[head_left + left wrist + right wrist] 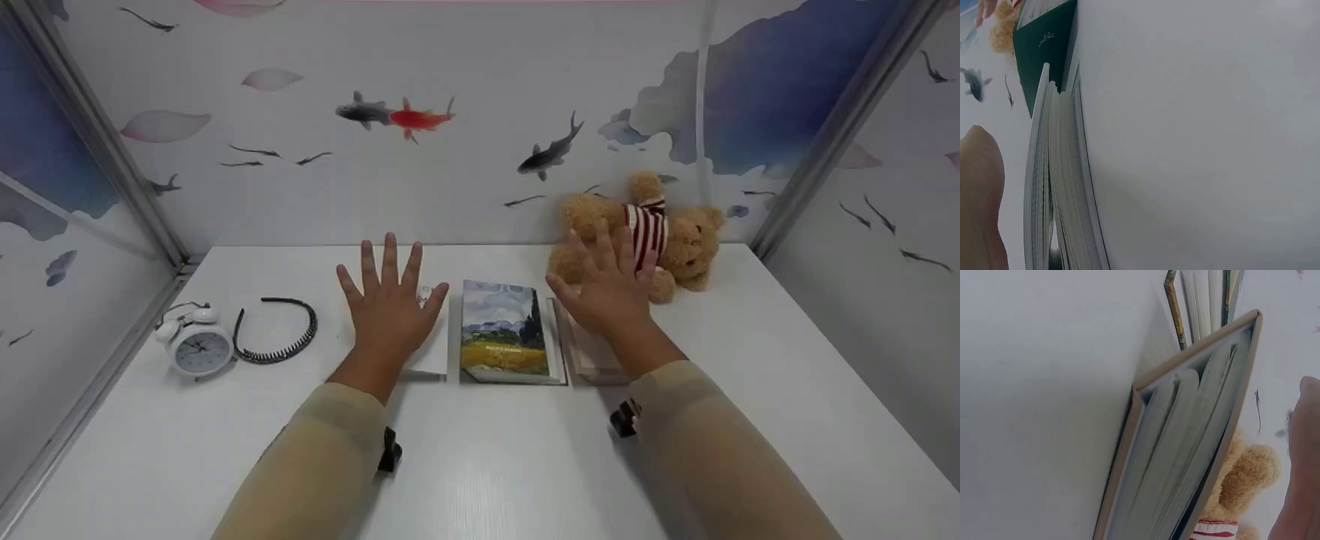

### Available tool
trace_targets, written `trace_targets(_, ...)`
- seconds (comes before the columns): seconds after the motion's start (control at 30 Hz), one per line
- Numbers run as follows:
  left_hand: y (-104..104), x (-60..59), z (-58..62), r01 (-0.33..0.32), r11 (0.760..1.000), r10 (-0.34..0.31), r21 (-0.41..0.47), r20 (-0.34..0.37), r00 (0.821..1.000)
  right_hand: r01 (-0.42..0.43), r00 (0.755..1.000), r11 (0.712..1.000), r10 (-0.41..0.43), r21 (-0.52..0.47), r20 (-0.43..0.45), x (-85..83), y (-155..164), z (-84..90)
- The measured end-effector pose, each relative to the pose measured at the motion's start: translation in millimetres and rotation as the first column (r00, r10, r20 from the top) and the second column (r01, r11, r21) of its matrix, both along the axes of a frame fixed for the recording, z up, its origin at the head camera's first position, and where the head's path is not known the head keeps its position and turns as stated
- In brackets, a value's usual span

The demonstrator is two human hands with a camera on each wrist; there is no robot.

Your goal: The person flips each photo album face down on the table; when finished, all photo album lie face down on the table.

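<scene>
Three books lie side by side on the white tabletop (487,465); take the middle one, a hardback with a painted landscape cover (508,331), as the landmark. Just left of it lies a thin white-covered paperback (433,345); just right of it lies a pale beige hardback (592,356).

The left hand (388,307) is spread wide, all five fingers straight and fanned, palm down over the white paperback. It grips nothing; whether the palm actually rests on the cover cannot be told. The left wrist view shows that book's page edges (1064,185) slightly parted, with the thumb (979,197) alongside them.

The right hand (606,289) is equally open, fingers straight and splayed, palm down above the beige hardback, holding nothing. From the right wrist, that book's fore-edge (1185,455) shows close by.

Behind the beige hardback, against the fish-patterned wall, lies a tan teddy bear in a red-and-white striped top (660,236). Far left of the landscape book sit a black toothed headband (281,334) and a white twin-bell alarm clock (195,341).
</scene>
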State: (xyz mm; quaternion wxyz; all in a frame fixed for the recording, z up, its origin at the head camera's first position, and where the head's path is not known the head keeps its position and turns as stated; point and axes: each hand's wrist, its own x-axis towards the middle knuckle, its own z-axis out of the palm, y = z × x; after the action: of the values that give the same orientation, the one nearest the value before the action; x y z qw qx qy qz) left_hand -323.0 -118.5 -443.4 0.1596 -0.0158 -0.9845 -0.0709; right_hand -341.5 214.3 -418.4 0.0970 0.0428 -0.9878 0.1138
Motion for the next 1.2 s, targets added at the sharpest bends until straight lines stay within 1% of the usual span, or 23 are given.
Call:
trace_targets(0.2, 3, 1.7, 3.3, -0.001, 1.0, 0.001, 0.007, 0.005, 1.0, 0.009, 1.0, 1.0, -0.009, -0.014, -0.008, 1.1, 6, 2.6)
trace_targets(0.33, 13, 5.1, 6.0, 0.001, 1.0, -0.002, 0.029, 0.033, 0.999, 0.015, 1.0, 0.999, -0.015, -0.033, -0.023, 4.1, 15, 6.1)
trace_targets(0.5, 32, 11.5, 9.6, 0.008, 0.998, -0.015, 0.064, 0.096, 0.995, 0.009, 0.999, 0.996, -0.014, -0.093, -0.048, 11.5, 29, 11.6)
trace_targets(0.57, 42, 14.7, 11.3, 0.019, 0.996, -0.029, 0.083, 0.116, 0.993, 0.009, 0.998, 0.993, -0.016, -0.114, -0.055, 14.5, 35, 12.8)
trace_targets(0.7, 62, 23.1, 15.6, 0.069, 0.985, -0.09, 0.159, 0.13, 0.987, 0.008, 0.997, 0.986, -0.021, -0.167, -0.075, 21.1, 48, 14.8)
trace_targets(0.77, 73, 27.4, 17.6, 0.102, 0.972, -0.131, 0.211, 0.13, 0.983, 0.004, 0.996, 0.978, -0.023, -0.207, -0.086, 24.4, 55, 15.3)
trace_targets(0.83, 84, 31.6, 19.2, 0.129, 0.953, -0.169, 0.274, 0.128, 0.977, 0.009, 0.995, 0.97, -0.032, -0.244, -0.09, 27.4, 62, 15.5)
trace_targets(0.9, 95, 35.6, 20.2, 0.15, 0.929, -0.205, 0.339, 0.131, 0.97, 0.012, 0.996, 0.955, -0.039, -0.296, -0.083, 30.5, 69, 15.5)
trace_targets(0.97, 106, 40.0, 20.8, 0.164, 0.896, -0.239, 0.412, 0.139, 0.961, 0.016, 0.997, 0.933, -0.042, -0.359, -0.065, 32.7, 76, 15.4)
trace_targets(1.03, 117, 44.5, 20.6, 0.176, 0.863, -0.275, 0.473, 0.147, 0.95, 0.016, 0.999, 0.897, -0.031, -0.442, -0.027, 34.6, 83, 16.2)
trace_targets(1.1, 128, 48.5, 19.6, 0.189, 0.836, -0.306, 0.515, 0.151, 0.94, 0.019, 1.0, 0.854, -0.017, -0.52, 0.009, 35.6, 91, 17.2)
trace_targets(1.2, 143, 53.0, 17.5, 0.192, 0.793, -0.338, 0.578, 0.156, 0.928, 0.038, 0.998, 0.798, -0.002, -0.601, 0.06, 36.8, 103, 18.1)
